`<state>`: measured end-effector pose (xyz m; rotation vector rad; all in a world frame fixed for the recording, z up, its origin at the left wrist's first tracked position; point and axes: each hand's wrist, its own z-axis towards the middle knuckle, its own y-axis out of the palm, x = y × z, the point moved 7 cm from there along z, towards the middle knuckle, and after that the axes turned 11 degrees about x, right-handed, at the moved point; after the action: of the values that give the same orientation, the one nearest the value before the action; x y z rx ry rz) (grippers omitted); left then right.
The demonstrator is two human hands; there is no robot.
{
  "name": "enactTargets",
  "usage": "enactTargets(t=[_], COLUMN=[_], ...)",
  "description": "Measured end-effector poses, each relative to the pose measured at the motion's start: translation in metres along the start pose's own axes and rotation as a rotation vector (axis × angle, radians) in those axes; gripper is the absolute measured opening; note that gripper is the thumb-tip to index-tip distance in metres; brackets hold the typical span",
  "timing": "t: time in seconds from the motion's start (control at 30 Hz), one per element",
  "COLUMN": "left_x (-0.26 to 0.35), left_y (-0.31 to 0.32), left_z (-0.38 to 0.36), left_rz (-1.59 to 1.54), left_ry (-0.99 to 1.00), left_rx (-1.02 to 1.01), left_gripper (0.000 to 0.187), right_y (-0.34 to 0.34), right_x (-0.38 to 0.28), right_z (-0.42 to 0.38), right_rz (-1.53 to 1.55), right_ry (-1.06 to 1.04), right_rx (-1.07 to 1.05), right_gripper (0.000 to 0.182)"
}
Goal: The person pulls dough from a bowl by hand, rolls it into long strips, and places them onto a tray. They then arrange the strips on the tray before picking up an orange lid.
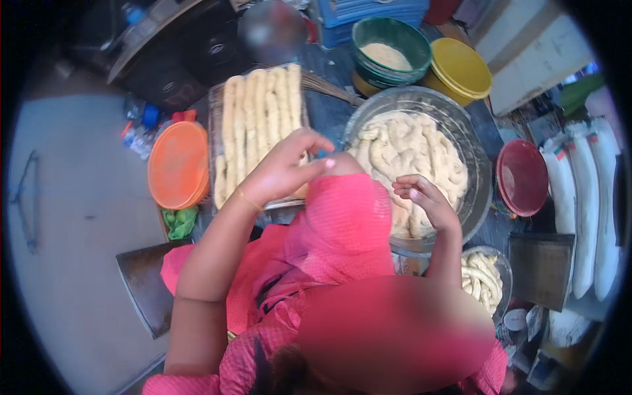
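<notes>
My left hand (289,164) hovers by the near right corner of a tray, its fingers bent and its thumb apart, holding nothing. Long pale dough ropes (257,118) lie side by side on the tray (214,131). My right hand (426,201) is over the near part of a wide dark basin (484,158), fingers stretched to the left, with nothing in it. The basin holds a large mass of lumpy, twisted dough (408,151). Between the hands rises a knee under pink cloth (349,210). A bowl of dough strips (482,283) is partly hidden by my right forearm.
Behind the basin stand a green tub (388,56) with pale meal or flour and a yellow bucket (461,69). An orange lid or tub (178,164) is left of the tray, a red bowl (522,178) right of the basin. Dark flat pans (541,270) and white sacks (586,210) are farther right.
</notes>
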<state>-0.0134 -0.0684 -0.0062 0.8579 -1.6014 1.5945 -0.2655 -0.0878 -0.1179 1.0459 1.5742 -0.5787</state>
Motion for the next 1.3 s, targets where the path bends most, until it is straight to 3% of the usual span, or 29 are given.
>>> enactTargets(t=[0.07, 0.1, 0.17, 0.23, 0.3, 0.33, 0.4, 0.43, 0.5, 0.67, 0.73, 0.83, 1.0, 1.2, 1.3], left_x=[0.016, 0.041, 0.052, 0.054, 0.052, 0.042, 0.015, 0.012, -0.012, -0.008, -0.01, -0.01, -0.009, -0.008, -0.014], left_y=[0.007, 0.073, 0.105, 0.145, 0.18, 0.198, 0.234, 0.236, 0.259, 0.236, 0.246, 0.251, 0.246, 0.248, 0.249], left_z=[0.023, 0.066, 0.094, 0.116, 0.121, 0.115, 0.102, 0.105, 0.095, 0.117, 0.11, 0.104, 0.114, 0.124, 0.123], left_rz=[0.02, -0.057, -0.015, -0.001, 0.029, 0.017, 0.315, 0.308, 0.632, 0.654, 0.617, 0.626, 0.562, 0.59, 0.585], left_ry=[0.124, 0.208, 0.265, 0.3, 0.358, 0.361, 0.284, 0.282, 0.276, 0.209, 0.153, 0.171, 0.154, 0.168, 0.115], left_rx=[-0.012, 0.021, 0.031, 0.037, 0.172, 0.154, 0.017, 0.0, -0.479, -0.283, -0.448, -0.561, -0.545, -0.51, -0.501], left_gripper=[0.027, 0.027, 0.028, 0.028, 0.027, 0.027, 0.028, 0.028, 0.029, 0.027, 0.027, 0.028, 0.03, 0.031, 0.032], right_y=[-0.009, -0.094, -0.129, -0.153, -0.185, -0.203, -0.229, -0.239, -0.258, -0.266, -0.275, -0.288, -0.279, -0.265, -0.258], right_x=[0.049, 0.051, 0.108, 0.145, 0.181, 0.185, 0.185, 0.188, 0.182, 0.159, 0.159, 0.167, 0.179, 0.164, 0.151], right_z=[0.013, 0.006, 0.007, 0.015, 0.012, 0.016, 0.023, 0.031, 0.04, 0.097, 0.134, 0.19, 0.213, 0.19, 0.14], right_rz=[-0.046, -0.135, -0.281, -0.279, -0.28, -0.368, -0.46, -0.459, -0.701, -0.937, -1.054, -1.108, -1.202, -0.967, 0.002], right_ry=[0.096, 0.099, 0.299, 0.33, 0.378, 0.276, 0.071, 0.088, 0.1, 0.18, 0.195, 0.238, 0.329, 0.285, -0.035], right_rx=[0.155, 0.2, 0.467, 0.587, 0.727, 0.828, 0.981, 0.99, 1.119, 1.173, 1.056, 0.998, 1.008, 0.819, 1.058], right_gripper=[0.044, 0.044, 0.039, 0.037, 0.035, 0.035, 0.035, 0.035, 0.039, 0.05, 0.063, 0.067, 0.059, 0.036, 0.029])
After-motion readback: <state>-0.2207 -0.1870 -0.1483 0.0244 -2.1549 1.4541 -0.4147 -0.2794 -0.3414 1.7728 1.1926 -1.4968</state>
